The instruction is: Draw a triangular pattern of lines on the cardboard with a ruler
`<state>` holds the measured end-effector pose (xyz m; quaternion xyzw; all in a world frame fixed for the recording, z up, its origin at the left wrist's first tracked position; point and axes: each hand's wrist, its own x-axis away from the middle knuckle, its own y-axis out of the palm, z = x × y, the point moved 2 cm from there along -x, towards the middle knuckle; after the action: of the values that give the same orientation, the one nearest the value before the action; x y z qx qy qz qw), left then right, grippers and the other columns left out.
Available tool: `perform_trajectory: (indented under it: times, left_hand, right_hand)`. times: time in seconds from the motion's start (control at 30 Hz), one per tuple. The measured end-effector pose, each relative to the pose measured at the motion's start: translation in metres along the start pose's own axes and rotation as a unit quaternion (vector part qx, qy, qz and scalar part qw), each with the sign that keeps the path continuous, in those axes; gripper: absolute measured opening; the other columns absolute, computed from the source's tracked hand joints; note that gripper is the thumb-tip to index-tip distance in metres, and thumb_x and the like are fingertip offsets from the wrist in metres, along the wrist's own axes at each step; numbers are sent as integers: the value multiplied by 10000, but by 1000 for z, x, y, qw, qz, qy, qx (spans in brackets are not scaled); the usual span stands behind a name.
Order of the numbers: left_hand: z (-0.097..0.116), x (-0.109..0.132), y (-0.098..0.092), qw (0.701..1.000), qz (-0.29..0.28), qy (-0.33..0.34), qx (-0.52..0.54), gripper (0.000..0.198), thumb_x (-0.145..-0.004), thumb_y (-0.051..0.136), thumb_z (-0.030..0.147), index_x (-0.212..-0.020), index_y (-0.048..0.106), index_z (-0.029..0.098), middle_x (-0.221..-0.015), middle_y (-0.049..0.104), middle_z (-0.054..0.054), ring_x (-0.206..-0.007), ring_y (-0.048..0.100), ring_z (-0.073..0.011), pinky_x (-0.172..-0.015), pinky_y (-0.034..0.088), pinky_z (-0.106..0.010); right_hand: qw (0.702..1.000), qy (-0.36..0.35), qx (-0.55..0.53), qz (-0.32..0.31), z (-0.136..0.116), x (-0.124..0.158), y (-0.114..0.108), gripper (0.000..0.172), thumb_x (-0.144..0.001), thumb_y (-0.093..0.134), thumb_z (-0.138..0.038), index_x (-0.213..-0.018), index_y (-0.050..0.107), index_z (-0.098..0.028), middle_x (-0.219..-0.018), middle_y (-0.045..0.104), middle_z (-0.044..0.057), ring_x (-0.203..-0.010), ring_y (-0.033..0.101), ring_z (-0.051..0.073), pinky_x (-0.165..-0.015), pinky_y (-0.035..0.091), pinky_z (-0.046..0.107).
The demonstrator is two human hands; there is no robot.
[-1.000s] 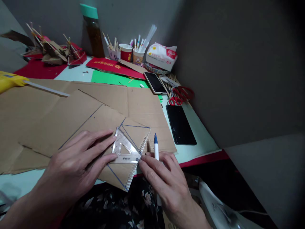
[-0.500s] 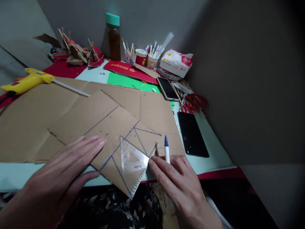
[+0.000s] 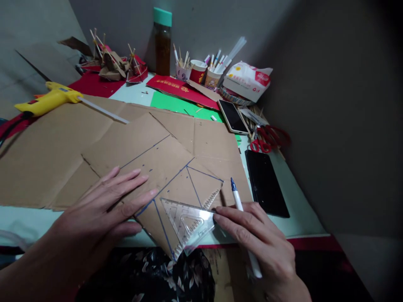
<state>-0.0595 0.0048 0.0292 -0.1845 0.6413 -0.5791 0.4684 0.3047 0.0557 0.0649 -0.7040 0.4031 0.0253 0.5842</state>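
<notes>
— On the bench [image 3: 296, 226], where is the set square [image 3: 189, 222]?
— Flat on the cardboard [image 3: 163, 167] corner. Right hand [image 3: 261, 243] fingertips touch its edge, grip closed around a blue pen [image 3: 244, 222].
— And the left hand [image 3: 103, 209]?
— Spread open, pressing the cardboard.

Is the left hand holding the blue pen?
No, the left hand lies flat on the cardboard; the right hand holds the pen.

Marker pen [image 3: 244, 222]: barrel mostly hidden inside right hand [image 3: 264, 245]. Set square [image 3: 189, 222] print too small to read. Cardboard sheet [image 3: 94, 142] runs off the left edge beside the glue gun [image 3: 47, 100]. Both forearms cut off below.
</notes>
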Motion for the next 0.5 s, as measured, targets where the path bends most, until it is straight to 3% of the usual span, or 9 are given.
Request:
perform_trajectory:
  times: [0.07,0.17,0.27,0.37,0.5]
  left_hand:
    - [9,-1,0,1000,0,10,-5,627,-1165,503,378,-1774,351,376,-1923,273,36,-1793,268,-237,-1521,98,-488]
    - [24,-5,-1,1000,-12,-12,1,674,-1144,503,333,-1774,302,458,-1937,199,46,-1793,263,-296,-1509,109,-630]
    - [33,-8,-3,999,-30,-27,-6,679,-1130,536,319,-1753,319,485,-1946,132,87,-1806,217,-283,-1509,87,-643]
    - [34,-11,-4,999,-35,-31,-8,624,-1136,518,299,-1714,377,487,-1949,84,116,-1820,160,-259,-1511,72,-641]
    - [34,-13,-5,999,-26,-34,-8,567,-1140,473,290,-1672,445,483,-1908,230,70,-1815,177,-247,-1508,67,-617]
  right_hand:
    - [1000,10,-8,-3,1,1,2,428,-1143,497,-36,-1436,757,-209,-1339,850,79,-1156,716,236,-915,616,397]
    - [1000,7,-8,9,1,3,4,456,-1106,544,-5,-1440,766,-222,-1339,860,78,-1150,725,245,-885,630,404]
    - [1000,-11,-3,4,0,4,4,438,-1130,515,-37,-1459,762,-188,-1364,853,98,-1167,704,250,-896,630,418]
    - [1000,-1,-10,-22,1,5,4,542,-1100,521,-2,-1558,716,-218,-1412,842,91,-1209,716,262,-932,643,441]
    - [999,22,-21,-31,0,10,6,604,-1101,588,-66,-1651,651,-306,-1411,850,81,-1160,776,284,-890,679,449]
